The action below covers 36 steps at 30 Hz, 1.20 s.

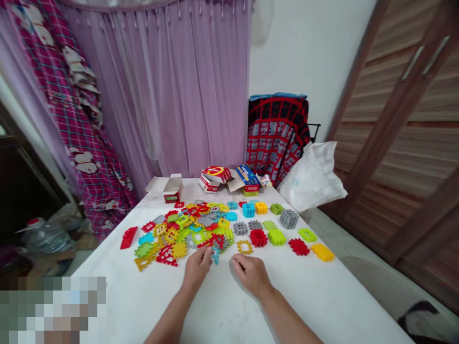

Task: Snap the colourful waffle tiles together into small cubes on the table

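White and smooth, the cloth-covered desk (322,296) looks slick enough that a careless nudge could skate pieces off its edge. The heap of bright plastic square tiles with toothed edges (186,229) lies loosely tangled (teeth catch teeth), so a tug may drag neighbours along. The left hand (196,268) has its grip pinched on a pale-blue toothed tile (216,257) at the heap's near edge. The right hand (251,273) rests loosely curled, holding nothing, near a yellow open-framed tile (244,247).

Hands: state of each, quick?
Left hand: fingers on a blue tile; grip cannot be told.
Right hand: open, empty, resting on the table.
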Tool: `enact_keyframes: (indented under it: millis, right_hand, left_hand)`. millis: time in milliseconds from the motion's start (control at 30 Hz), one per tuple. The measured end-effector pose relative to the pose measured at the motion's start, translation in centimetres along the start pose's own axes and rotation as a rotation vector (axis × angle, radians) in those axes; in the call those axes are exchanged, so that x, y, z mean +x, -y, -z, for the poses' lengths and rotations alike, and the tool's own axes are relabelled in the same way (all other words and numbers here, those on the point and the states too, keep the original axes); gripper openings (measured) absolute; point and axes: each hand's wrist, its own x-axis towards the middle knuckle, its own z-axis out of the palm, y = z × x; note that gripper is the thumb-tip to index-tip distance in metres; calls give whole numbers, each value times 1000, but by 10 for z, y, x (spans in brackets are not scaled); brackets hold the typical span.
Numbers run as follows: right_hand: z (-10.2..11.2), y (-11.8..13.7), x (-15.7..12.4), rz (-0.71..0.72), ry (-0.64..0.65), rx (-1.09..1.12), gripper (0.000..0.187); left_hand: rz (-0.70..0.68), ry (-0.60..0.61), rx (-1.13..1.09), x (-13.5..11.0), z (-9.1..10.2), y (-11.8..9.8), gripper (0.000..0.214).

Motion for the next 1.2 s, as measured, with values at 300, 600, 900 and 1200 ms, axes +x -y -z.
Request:
enact_keyframes:
  millis: [300, 600, 900, 1200]
  right_hand:
    - [-7, -10, -2, -16, -29, 55, 34]
    - [-13, -15, -3, -8, -74, 64, 35]
    - [-14, -16, -4, 30, -84, 40, 36]
    - [-11, -13, -3, 11, -50, 42, 32]
  left_hand:
    - [-28, -62, 460, 16, 88, 4, 42]
    - [149, -140, 1070, 92, 208, 12, 25]
    - [342, 6, 1224, 128, 213, 39, 32]
    - [297, -127, 1036, 119, 225, 27, 27]
